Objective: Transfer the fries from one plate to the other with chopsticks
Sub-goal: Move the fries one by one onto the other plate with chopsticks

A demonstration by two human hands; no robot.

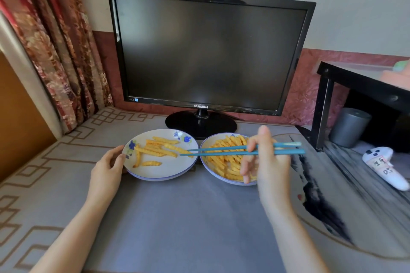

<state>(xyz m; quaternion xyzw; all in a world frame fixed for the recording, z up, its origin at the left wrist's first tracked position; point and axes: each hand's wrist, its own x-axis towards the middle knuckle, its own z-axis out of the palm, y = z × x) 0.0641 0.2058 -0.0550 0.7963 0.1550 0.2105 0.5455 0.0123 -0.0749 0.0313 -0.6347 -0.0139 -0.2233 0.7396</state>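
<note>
Two white plates with blue rims sit side by side on the grey mat. The left plate (165, 170) holds several crinkle-cut fries (155, 150). The right plate (209, 167) carries a bigger heap of fries (226, 162), partly hidden by my right hand (266, 162). That hand grips a pair of teal chopsticks (221, 150) that point left, their tips slightly apart over the right side of the left plate, at a fry (177, 149) lying there. My left hand (108, 167) holds the left plate's left rim.
A black monitor (206, 51) on its round stand (200, 125) rises right behind the plates. At right are a black shelf frame (326, 104), a grey cylinder (349, 127) under it and a white controller (385, 166). A patterned curtain (55, 46) hangs at left.
</note>
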